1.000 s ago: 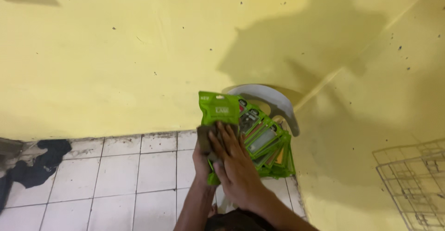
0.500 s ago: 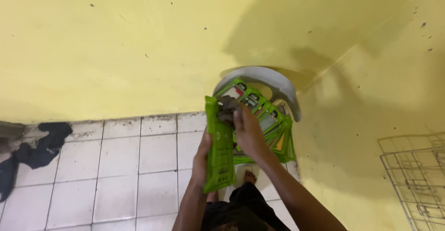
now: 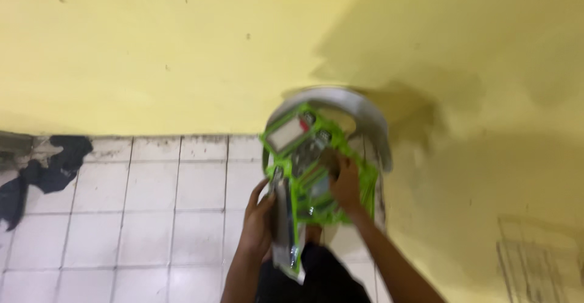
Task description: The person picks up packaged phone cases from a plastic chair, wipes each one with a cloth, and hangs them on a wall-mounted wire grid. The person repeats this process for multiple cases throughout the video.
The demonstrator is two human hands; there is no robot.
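One green packet (image 3: 285, 218) is gripped on edge by the left hand (image 3: 258, 221), stacked green packets (image 3: 307, 151) are clasped by the right hand (image 3: 345, 184), over a grey basin (image 3: 365, 111).

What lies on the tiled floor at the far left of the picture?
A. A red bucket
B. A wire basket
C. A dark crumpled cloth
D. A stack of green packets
C. A dark crumpled cloth lies on the white tiled floor at the far left by the yellow wall; the green packets are in the middle, at the person's hands.
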